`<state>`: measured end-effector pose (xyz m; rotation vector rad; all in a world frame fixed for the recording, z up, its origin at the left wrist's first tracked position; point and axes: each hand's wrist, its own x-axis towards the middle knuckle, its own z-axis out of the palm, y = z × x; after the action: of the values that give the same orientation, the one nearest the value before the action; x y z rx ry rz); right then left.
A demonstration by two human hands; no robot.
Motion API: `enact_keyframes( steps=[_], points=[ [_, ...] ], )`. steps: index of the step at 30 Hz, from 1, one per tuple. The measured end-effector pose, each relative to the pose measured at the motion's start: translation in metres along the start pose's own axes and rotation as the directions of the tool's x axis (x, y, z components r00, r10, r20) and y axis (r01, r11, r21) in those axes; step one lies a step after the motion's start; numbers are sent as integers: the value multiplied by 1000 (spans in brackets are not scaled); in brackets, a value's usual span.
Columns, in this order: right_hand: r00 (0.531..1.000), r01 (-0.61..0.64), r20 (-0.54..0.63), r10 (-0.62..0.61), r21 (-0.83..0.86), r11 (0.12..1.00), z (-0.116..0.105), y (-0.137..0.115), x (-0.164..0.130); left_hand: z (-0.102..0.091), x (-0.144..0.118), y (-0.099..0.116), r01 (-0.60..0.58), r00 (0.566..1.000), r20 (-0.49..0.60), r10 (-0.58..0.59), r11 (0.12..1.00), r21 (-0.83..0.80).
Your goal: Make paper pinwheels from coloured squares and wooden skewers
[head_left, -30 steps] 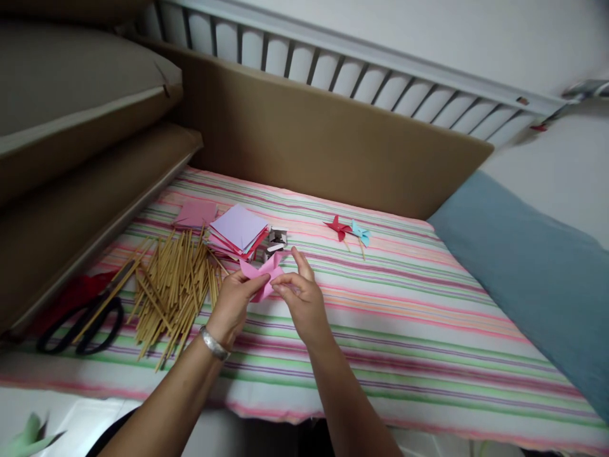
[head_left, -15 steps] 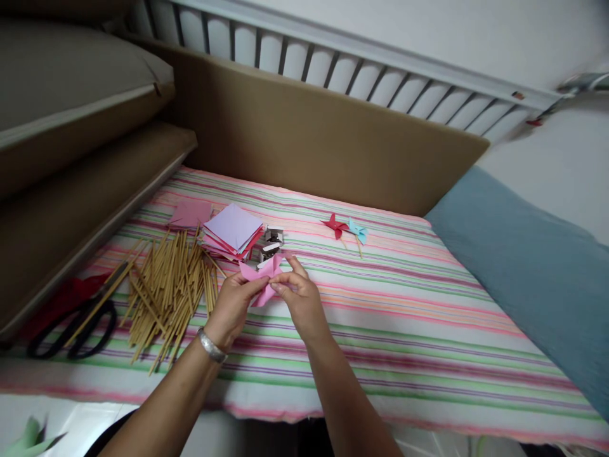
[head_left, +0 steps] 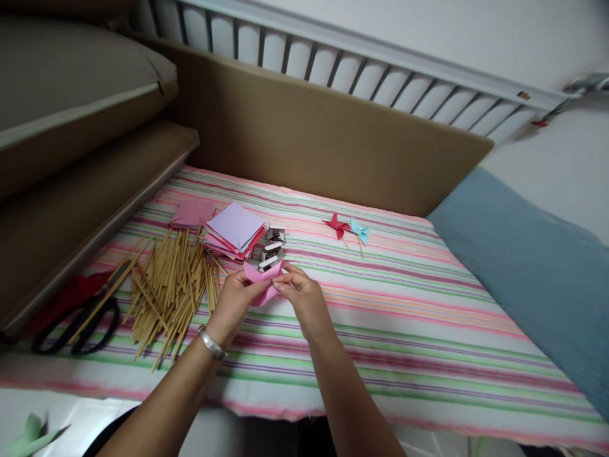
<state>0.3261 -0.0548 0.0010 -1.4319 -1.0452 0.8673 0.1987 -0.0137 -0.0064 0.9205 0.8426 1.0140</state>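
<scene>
A pink paper pinwheel (head_left: 261, 274), its corners folded in, is held above the striped cloth between both hands. My left hand (head_left: 235, 299) pinches its left side, thumb near the middle. From the right, my right hand (head_left: 303, 293) grips it, thumb and forefinger meeting at the centre; whatever is between those fingertips is too small to make out. Just beyond the pinwheel lie small open boxes (head_left: 272, 251) with dark contents. A stack of square paper sheets (head_left: 236, 226), lilac on top, sits behind my left hand, with pink sheets (head_left: 193, 213) beside it.
Left of my hands spreads a heap of thin wooden sticks (head_left: 174, 285), next to black-handled scissors (head_left: 98, 324). A red pinwheel (head_left: 337, 225) and a light blue pinwheel (head_left: 360, 231) lie farther back. Brown cushions (head_left: 95, 184) and a brown panel (head_left: 323, 133) border the striped cloth (head_left: 404, 336).
Both hands still hold the pink paper pinwheel. Its front blade is now folded further in toward the centre, under the fingers. The view has shifted slightly.
</scene>
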Motion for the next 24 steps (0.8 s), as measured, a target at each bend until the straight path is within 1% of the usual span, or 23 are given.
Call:
enact_keyframes(
  steps=[3,11,15,20,24],
  points=[
    [1000,2,-20,-2,8,1000,0,1,0,0,0,0,10,1000,-3,-10,1000,4],
    [1000,-11,-21,9,-64,998,1,-10,-3,4,0,2,34,999,-16,-35,998,-55],
    [1000,-11,-16,10,-71,997,1,-9,-3,3,0,1,19,1000,14,-19,998,-52],
    [1000,7,-30,-8,-35,999,1,-5,-2,1,0,2,8,1000,21,-8,1000,-11],
    [1000,-8,5,7,66,998,1,-3,-2,1,0,0,17,999,38,-17,1000,1]
  ],
)
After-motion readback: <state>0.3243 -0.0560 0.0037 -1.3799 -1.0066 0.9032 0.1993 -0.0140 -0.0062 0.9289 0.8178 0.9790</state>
